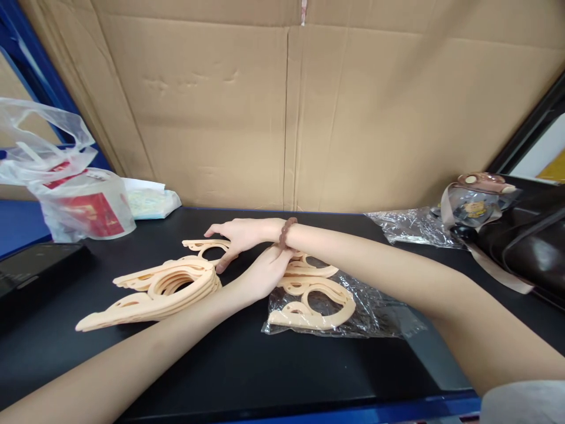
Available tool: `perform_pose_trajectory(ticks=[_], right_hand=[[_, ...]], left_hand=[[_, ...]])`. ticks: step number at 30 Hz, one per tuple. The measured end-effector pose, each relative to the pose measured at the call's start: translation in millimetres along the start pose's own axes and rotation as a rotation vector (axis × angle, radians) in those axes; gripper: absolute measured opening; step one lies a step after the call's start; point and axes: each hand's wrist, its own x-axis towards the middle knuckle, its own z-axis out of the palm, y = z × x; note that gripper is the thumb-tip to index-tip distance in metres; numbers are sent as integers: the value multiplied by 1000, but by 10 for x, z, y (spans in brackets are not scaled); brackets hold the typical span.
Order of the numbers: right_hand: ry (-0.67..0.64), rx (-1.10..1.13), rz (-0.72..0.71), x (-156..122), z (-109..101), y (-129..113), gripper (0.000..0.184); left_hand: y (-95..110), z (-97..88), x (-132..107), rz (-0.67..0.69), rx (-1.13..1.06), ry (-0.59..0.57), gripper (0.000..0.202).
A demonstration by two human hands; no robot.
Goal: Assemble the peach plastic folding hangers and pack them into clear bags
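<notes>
My arms are crossed over a black table (pixel 247 365). My right hand (pixel 236 235), with a brown bead bracelet at the wrist, reaches left with its fingers stretched out. It rests on a single beige cut-out piece (pixel 200 244) behind a stack of the same beige pieces (pixel 163 288). My left hand (pixel 267 271) passes under the right wrist toward more beige pieces (pixel 315 300) lying on a clear plastic bag (pixel 379 312). The wrist hides its fingers.
A cardboard wall (pixel 286 106) stands behind the table. At the left are a thin plastic bag with a red pack (pixel 83 206), a tissue pack (pixel 150 200) and a black device (pixel 35 271). A black handbag (pixel 525 241), a bottle (pixel 477 200) and crumpled film (pixel 410 227) are at the right.
</notes>
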Motion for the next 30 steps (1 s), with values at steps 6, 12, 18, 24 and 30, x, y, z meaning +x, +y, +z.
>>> perform_pose_trajectory(ticks=[6, 12, 18, 24, 30], right_hand=[[80, -16, -9, -60, 58, 41, 70], [192, 88, 4, -451, -143, 253, 69], [477, 242, 174, -1396, -321, 553, 65], [684, 276, 381, -2440, -95, 736, 62], [651, 288, 492, -3133, -34, 819, 59]], left_hand=[[5, 8, -16, -30, 28, -12, 49], [-44, 11, 11, 27, -21, 3, 44], [-72, 13, -4, 51, 38, -39, 45], [-53, -3, 3, 26, 63, -55, 48], [-86, 24, 26, 0, 18, -51, 53]])
